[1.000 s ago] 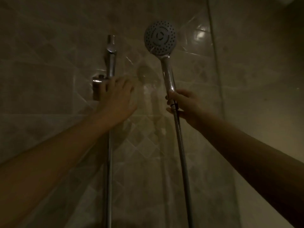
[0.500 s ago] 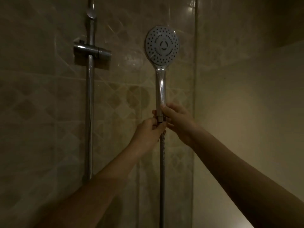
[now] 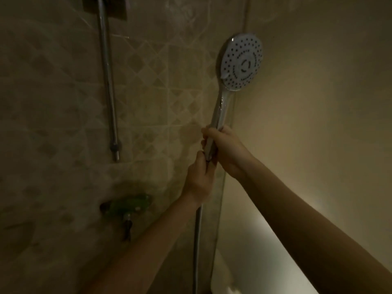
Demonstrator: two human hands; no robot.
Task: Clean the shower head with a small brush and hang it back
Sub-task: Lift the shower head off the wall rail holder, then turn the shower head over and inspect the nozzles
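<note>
Two hands are up, both on the same thing. The right hand (image 3: 228,152) has its fingers wrapped round the lower part of the chrome handle. The left hand (image 3: 200,177) sits just beneath, touching it, its fingers closed round the very bottom of the handle. Between them they cover the spot where handle and hose meet. Two bare forearms run up from the lower edge of the view.

There is one shower head (image 3: 241,62), held high in the air and leaning a little to the right. Its round spray face, dotted with rings of nozzle holes, is turned toward the person. It hangs in front of the corner where the tiled wall (image 3: 53,102) meets a plain wall (image 3: 318,124). One metal hose (image 3: 198,240) drops straight down from under the left wrist and out of view.

Well off to the left, one upright chrome rail (image 3: 108,81) is fixed to the diamond-patterned tiles, with a dark collar near its lower end. At its top there is a dark block, too dim to make out. Below the rail is one green fitting (image 3: 129,204) on the wall, with a small dark piece hanging under it; it is too blurred for me to say what it is. A pale shape (image 3: 224,279) sits low by the corner.
</note>
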